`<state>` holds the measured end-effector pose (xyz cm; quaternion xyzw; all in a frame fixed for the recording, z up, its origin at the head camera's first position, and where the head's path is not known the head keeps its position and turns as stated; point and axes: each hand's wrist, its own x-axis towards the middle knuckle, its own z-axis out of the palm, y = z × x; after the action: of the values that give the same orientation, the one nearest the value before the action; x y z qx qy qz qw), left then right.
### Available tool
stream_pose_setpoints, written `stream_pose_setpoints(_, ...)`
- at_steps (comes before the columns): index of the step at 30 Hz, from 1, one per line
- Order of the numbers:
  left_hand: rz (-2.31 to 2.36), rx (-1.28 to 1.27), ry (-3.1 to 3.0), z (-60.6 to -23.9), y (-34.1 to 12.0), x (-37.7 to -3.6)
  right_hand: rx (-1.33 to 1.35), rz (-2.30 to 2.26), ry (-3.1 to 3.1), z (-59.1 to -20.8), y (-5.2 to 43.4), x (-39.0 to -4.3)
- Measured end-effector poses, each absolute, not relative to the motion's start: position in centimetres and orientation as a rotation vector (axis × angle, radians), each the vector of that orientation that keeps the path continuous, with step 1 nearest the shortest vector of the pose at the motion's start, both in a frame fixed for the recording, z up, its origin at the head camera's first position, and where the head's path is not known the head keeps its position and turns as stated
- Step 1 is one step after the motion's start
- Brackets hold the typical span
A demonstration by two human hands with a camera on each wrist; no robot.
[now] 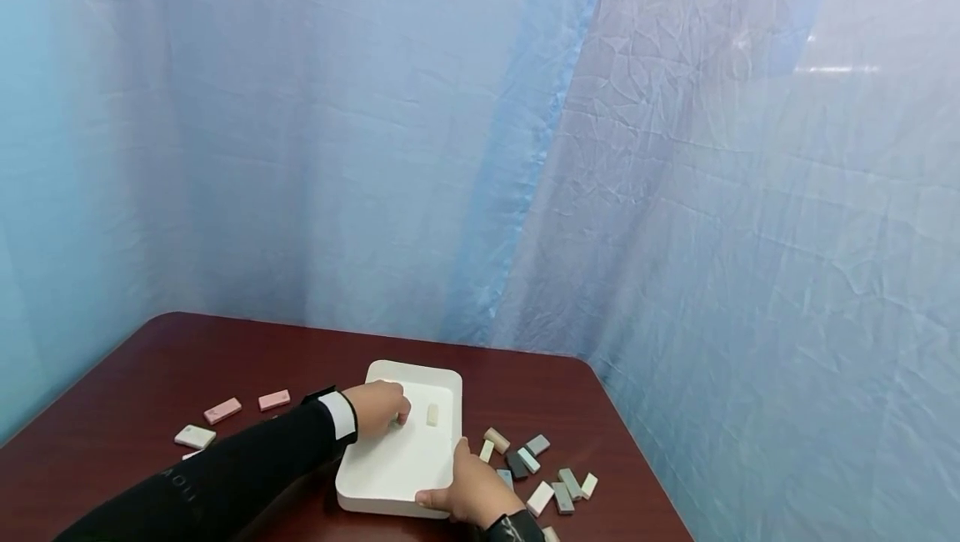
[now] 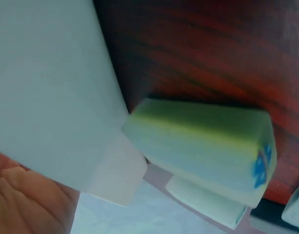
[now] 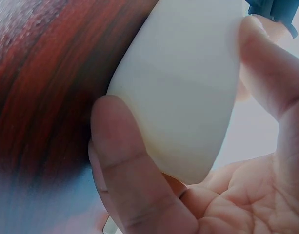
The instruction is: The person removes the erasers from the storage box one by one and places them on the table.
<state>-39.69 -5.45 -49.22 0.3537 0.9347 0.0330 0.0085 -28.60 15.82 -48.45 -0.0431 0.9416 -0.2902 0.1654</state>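
Observation:
A white rectangular tray (image 1: 405,475) lies on the table with a small pale block (image 1: 432,414) on its floor. My left hand (image 1: 380,406) reaches in over its left side, fingers bent down toward the floor; I cannot tell whether they hold a block. In the left wrist view part of that hand (image 2: 29,200) shows beside the tray wall (image 2: 51,87), near a pale green block (image 2: 203,144) with a blue mark. At the tray's near right corner my right hand (image 1: 480,488) grips the wall (image 3: 183,87), thumb on one side and fingers on the other.
Several grey, white and beige blocks (image 1: 562,498) lie scattered right of the tray. To the left are pink blocks (image 1: 222,410) and a white one (image 1: 195,437). The dark red table (image 1: 315,350) is bordered by hanging blue cloth (image 1: 375,150).

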Motion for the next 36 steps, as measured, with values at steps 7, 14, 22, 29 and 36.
stream_pose_setpoints(7,0.116,1.246,2.888,-49.4,-5.5,-38.7,-0.123,-0.837,2.666,-48.7,15.8,-28.8)
stream_pose_setpoints(14,0.183,1.293,2.887,-49.2,-6.0,-37.9,-0.119,-0.85,2.66,-48.7,15.7,-28.9)
stream_pose_setpoints(22,0.314,1.257,2.953,-46.6,-7.9,-36.4,-0.128,-0.86,2.648,-48.8,15.9,-29.1)
stream_pose_setpoints(29,0.395,1.196,3.038,-45.3,-11.3,-35.1,-0.134,-0.904,2.647,-49.2,16.2,-29.7)
stream_pose_setpoints(36,0.449,1.176,3.005,-46.0,-13.6,-33.2,-0.111,-0.929,2.647,-49.4,16.5,-29.7)
